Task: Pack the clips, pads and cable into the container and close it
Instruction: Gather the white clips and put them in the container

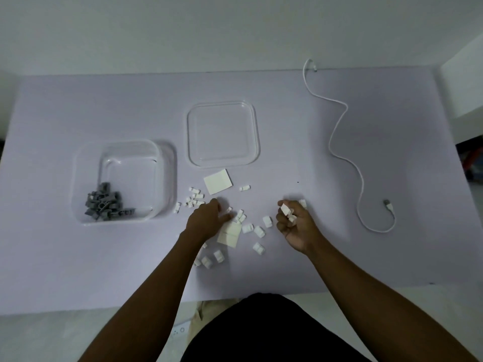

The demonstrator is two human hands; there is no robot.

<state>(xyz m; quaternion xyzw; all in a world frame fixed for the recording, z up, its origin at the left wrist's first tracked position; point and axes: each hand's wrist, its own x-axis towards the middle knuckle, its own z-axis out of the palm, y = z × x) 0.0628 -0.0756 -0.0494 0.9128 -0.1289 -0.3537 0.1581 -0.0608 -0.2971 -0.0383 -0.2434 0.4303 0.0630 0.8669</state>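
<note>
A clear square container (86, 178) stands at the left with a heap of grey clips (105, 203) in its near corner. Its clear lid (222, 134) lies flat behind the middle. Several white clips (257, 231) are scattered in front of the lid. One white pad (218, 181) lies near the lid and another pad (230, 235) sits under the fingers of my left hand (207, 220), which rests palm down among the clips. My right hand (294, 223) is curled around a few white clips. A white cable (339, 118) snakes along the right side.
The lilac table (287, 152) reaches a white wall at the back. Its front edge runs just before my dark-clothed lap. The cable's USB plug (388, 205) lies at the right, near my right hand.
</note>
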